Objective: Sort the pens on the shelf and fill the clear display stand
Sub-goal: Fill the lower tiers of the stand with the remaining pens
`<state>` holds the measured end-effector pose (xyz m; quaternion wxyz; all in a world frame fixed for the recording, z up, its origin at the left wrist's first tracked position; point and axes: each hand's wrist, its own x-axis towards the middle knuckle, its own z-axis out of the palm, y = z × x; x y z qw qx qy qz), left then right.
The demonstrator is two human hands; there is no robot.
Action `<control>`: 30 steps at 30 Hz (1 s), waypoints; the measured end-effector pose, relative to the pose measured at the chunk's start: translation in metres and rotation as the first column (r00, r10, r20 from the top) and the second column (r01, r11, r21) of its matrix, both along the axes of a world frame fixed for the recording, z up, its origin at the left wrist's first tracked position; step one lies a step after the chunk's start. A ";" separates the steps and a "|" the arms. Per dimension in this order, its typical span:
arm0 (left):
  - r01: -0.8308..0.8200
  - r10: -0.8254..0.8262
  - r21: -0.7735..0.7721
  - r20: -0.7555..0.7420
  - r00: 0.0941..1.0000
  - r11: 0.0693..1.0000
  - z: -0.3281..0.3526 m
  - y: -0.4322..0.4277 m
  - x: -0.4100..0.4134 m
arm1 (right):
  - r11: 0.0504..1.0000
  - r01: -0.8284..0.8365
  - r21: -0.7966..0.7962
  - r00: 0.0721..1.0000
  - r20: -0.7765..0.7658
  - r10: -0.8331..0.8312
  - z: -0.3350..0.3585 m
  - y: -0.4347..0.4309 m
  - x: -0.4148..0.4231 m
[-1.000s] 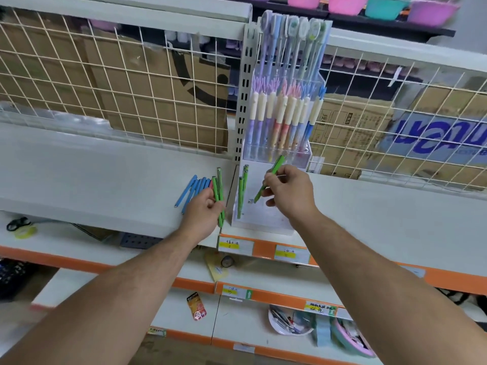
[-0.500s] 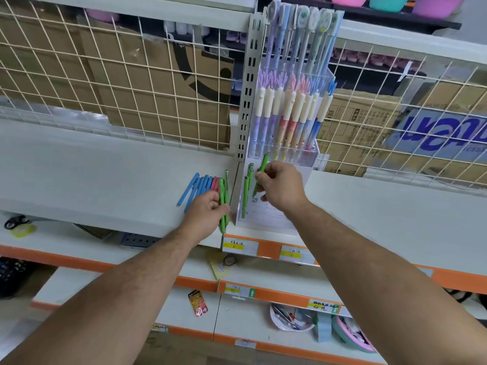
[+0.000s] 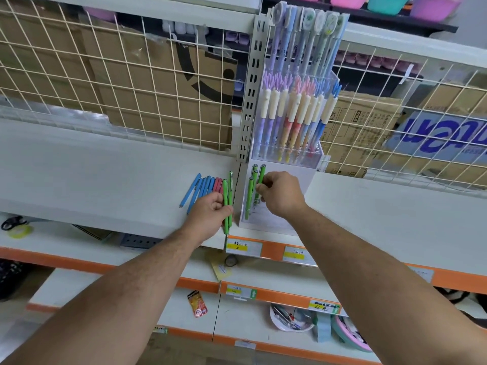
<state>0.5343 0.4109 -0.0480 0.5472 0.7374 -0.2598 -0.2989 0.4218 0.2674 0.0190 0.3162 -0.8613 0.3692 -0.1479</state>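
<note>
clear display stand (image 3: 290, 168) holding green pens (image 3: 249, 196), pastel pens (image 3: 292, 122) behind

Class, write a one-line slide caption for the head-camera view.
Right hand holds a green pen in the clear display stand; left hand grips more green pens beside blue pens.

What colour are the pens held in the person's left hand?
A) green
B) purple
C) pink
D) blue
A: the left hand grips green pens, while the blue pens lie loose on the shelf beside it.
</note>
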 end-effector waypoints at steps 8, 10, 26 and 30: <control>0.013 -0.017 -0.065 -0.070 0.997 0.998 0.009 0.006 -0.001 | 0.993 0.112 0.036 0.988 0.104 -0.115 -0.005 0.007 -0.018; 0.000 -0.009 -0.105 -0.090 0.996 0.995 0.010 0.009 0.000 | 0.990 0.135 0.037 0.979 0.146 -0.139 -0.004 0.015 -0.027; 0.185 -0.168 -0.197 0.100 0.981 0.963 0.033 0.021 -0.017 | 0.986 -0.113 0.125 0.927 0.371 0.059 0.012 0.059 -0.030; 0.051 -0.055 -0.189 -0.018 0.998 0.981 0.029 0.020 -0.005 | 0.974 0.042 0.223 0.871 0.469 -0.145 0.023 0.043 -0.037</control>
